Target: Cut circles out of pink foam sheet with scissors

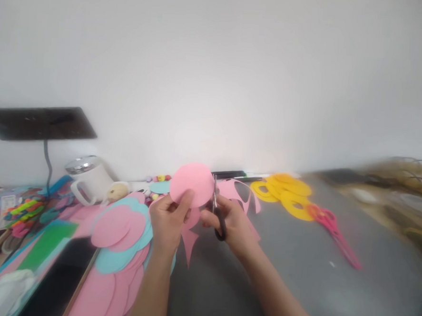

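A pink paper disc (192, 183) is pinched between the thumb and fingers of my left hand (169, 217), at the centre of the view. My right hand (230, 221) is closed on black-handled scissors (221, 223), whose blades point up along the disc's right edge. Pink paper offcuts (189, 242) show below and behind my hands. To the left of my left hand, pink and light-blue paper discs (112, 226) lie in an overlapping pile.
Yellow paper rings (296, 204) and pink scissors (335, 232) lie on the grey table (297, 273) to the right. A white mug (93, 182), a dark flat device (58, 280) and colourful craft items (25, 211) are at the left. The wall stands behind.
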`<state>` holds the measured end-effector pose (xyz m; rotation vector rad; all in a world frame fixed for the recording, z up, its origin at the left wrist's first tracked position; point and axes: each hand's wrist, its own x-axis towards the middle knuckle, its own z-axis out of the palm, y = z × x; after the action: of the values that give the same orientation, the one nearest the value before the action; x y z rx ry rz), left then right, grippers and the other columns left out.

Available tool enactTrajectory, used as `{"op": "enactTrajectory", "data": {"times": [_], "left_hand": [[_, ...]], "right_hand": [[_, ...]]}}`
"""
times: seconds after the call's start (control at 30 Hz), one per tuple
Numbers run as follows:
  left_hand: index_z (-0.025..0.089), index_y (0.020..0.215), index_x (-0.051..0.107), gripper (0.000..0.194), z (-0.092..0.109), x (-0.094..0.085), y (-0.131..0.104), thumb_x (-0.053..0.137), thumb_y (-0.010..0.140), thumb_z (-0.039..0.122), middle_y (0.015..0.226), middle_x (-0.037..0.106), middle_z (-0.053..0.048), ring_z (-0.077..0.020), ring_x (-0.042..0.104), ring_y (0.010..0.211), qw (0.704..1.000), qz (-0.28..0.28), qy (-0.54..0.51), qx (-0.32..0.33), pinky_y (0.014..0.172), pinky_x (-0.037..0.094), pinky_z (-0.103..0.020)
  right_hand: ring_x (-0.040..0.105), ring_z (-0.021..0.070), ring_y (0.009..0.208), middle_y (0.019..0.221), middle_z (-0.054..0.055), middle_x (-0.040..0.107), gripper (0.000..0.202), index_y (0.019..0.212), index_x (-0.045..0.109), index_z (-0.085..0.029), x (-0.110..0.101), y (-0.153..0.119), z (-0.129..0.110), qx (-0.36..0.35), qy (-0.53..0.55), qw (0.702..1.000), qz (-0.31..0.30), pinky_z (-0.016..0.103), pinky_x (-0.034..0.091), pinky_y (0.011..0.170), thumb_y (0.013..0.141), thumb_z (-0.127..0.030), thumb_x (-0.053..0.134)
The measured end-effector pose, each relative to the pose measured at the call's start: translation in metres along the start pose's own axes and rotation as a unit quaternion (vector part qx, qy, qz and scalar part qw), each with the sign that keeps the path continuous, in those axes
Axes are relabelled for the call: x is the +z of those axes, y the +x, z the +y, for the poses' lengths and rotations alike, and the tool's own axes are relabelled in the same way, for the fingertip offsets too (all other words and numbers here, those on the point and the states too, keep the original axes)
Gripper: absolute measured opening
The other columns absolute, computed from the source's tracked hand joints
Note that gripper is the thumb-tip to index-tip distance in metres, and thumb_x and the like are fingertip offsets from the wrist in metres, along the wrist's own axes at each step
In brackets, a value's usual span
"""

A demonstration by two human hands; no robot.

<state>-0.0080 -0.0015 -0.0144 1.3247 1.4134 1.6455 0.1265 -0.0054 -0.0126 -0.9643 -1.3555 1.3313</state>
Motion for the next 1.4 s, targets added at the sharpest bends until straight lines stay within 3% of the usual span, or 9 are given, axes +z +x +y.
{"op": "enactTrajectory", "data": {"times": [0.37, 0.6, 0.77, 0.93, 1.13, 1.27, 1.4], "left_hand": [[0.017, 0.048, 0.047, 0.039, -0.004, -0.001, 0.001, 0.066, 0.073, 0.04, 0.04, 0.04, 0.004, -0.0079, 0.037, 0.041, 1.0, 0.005, 0.01, 0.001, 0.044, 0.032, -0.024], [0.016, 0.047, 0.045, 0.039, -0.005, -0.001, 0.001, 0.067, 0.071, 0.038, 0.042, 0.037, 0.005, -0.0075, 0.035, 0.042, 1.0, -0.011, 0.013, -0.001, 0.042, 0.029, -0.023], [0.016, 0.048, 0.047, 0.038, -0.006, 0.001, 0.001, 0.067, 0.072, 0.039, 0.041, 0.038, 0.005, -0.0072, 0.034, 0.042, 0.998, -0.055, -0.001, -0.021, 0.041, 0.028, -0.023], [0.016, 0.048, 0.049, 0.038, -0.004, 0.0, 0.0, 0.067, 0.073, 0.038, 0.041, 0.042, 0.004, -0.0072, 0.038, 0.041, 0.999, -0.036, -0.016, -0.022, 0.041, 0.031, -0.023], [0.015, 0.05, 0.051, 0.036, -0.001, 0.004, -0.002, 0.067, 0.073, 0.037, 0.04, 0.042, 0.005, -0.007, 0.039, 0.038, 0.997, -0.019, -0.062, -0.03, 0.038, 0.032, -0.022], [0.016, 0.048, 0.048, 0.038, 0.004, 0.004, -0.002, 0.066, 0.074, 0.037, 0.038, 0.042, 0.004, -0.007, 0.038, 0.037, 0.997, 0.024, -0.068, -0.022, 0.038, 0.032, -0.022], [0.016, 0.046, 0.047, 0.039, 0.01, 0.003, -0.002, 0.069, 0.072, 0.035, 0.037, 0.04, 0.005, -0.0069, 0.037, 0.037, 0.994, 0.056, -0.093, -0.023, 0.038, 0.031, -0.022]], "right_hand": [[0.042, 0.0093, 0.046, 0.047, -0.005, 0.047, 0.024, 0.064, 0.056, -0.017, 0.003, 0.001, 0.001, 0.013, 0.005, 1.0, 0.025, 0.024, 0.038, 0.048, 0.065, -0.037, 0.068], [0.053, 0.012, 0.06, 0.063, -0.003, 0.054, 0.033, 0.09, 0.061, -0.018, 0.001, 0.003, 0.006, 0.001, 0.072, 0.984, 0.162, 0.025, 0.045, 0.06, 0.067, -0.039, 0.072], [0.055, 0.0132, 0.064, 0.07, -0.002, 0.056, 0.035, 0.094, 0.06, -0.019, -0.001, 0.002, 0.003, -0.024, 0.089, 0.966, 0.24, 0.026, 0.047, 0.06, 0.067, -0.037, 0.072], [0.046, 0.0092, 0.058, 0.067, -0.004, 0.053, 0.033, 0.091, 0.061, -0.019, 0.004, 0.0, 0.001, -0.023, 0.081, 0.981, 0.174, 0.021, 0.039, 0.053, 0.064, -0.031, 0.075], [0.042, 0.0096, 0.056, 0.06, -0.005, 0.049, 0.022, 0.073, 0.055, -0.018, 0.005, 0.0, 0.002, -0.043, 0.031, 0.995, 0.082, 0.022, 0.036, 0.053, 0.064, -0.027, 0.074], [0.044, 0.011, 0.06, 0.064, -0.004, 0.051, 0.027, 0.082, 0.056, -0.018, 0.003, 0.001, 0.002, -0.022, 0.031, 0.997, 0.067, 0.023, 0.037, 0.056, 0.065, -0.031, 0.073], [0.044, 0.0112, 0.059, 0.063, -0.003, 0.05, 0.03, 0.082, 0.058, -0.017, 0.002, 0.002, -0.002, 0.008, 0.007, 1.0, 0.012, 0.025, 0.037, 0.055, 0.066, -0.038, 0.072]]}}
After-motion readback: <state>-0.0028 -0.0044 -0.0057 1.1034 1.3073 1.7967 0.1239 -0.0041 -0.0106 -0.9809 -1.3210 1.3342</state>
